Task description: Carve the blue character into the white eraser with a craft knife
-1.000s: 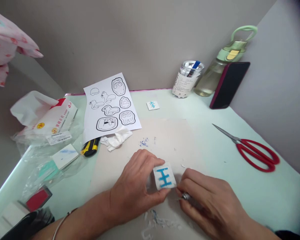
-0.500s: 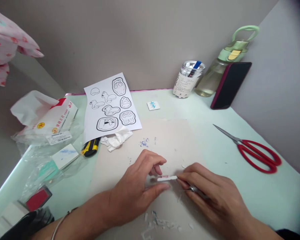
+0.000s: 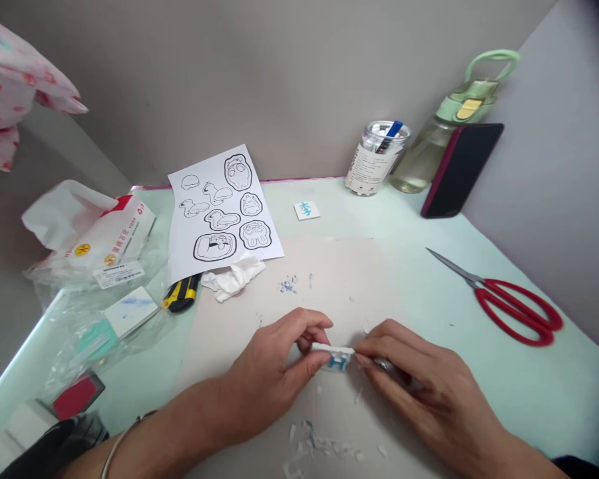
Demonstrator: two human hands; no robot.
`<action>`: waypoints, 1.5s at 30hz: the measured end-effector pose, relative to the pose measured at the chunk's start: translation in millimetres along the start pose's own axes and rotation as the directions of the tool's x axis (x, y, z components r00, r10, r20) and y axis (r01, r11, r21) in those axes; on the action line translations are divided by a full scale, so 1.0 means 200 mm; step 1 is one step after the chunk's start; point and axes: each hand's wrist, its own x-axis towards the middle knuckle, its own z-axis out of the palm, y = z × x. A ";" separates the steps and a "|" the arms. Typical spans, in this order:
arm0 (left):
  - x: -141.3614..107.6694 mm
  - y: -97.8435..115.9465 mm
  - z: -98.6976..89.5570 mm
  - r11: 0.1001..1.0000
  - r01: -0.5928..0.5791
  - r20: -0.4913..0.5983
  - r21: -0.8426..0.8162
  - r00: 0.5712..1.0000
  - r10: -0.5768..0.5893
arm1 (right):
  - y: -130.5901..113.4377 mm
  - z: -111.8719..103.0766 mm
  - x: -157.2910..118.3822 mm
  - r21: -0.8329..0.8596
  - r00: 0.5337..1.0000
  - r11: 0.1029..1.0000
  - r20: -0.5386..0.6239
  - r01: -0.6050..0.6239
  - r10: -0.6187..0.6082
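Note:
A small white block (image 3: 335, 360) with blue marks on its face is tilted above the beige mat (image 3: 329, 259). My left hand (image 3: 284, 359) pinches its left end between thumb and fingers. At its right end, the fingertips of my right hand (image 3: 419, 379) touch the corner, and that hand also holds a slim silver tool (image 3: 385, 365), mostly hidden by the fingers. White shavings (image 3: 329, 446) lie on the mat below the hands.
Red-handled scissors (image 3: 516, 309) lie at right. Behind stand a phone (image 3: 462, 171), a bottle (image 3: 422, 150) and a jar (image 3: 372, 163). A printed sheet (image 3: 219, 213), crumpled tissue (image 3: 233, 277), yellow-black cutter (image 3: 182, 294), tissue pack (image 3: 122, 233) and red ink pad (image 3: 78, 395) are at left.
The white block has turned, and its blue-marked face now shows. My left thumb has closed onto it, and my right fingers have shifted slightly at its end.

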 end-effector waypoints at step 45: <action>0.02 0.03 0.03 0.772 0.258 0.123 -0.580 0.965 -0.231 | -0.12 -0.06 0.04 0.268 0.930 0.900 0.226 -0.345 0.289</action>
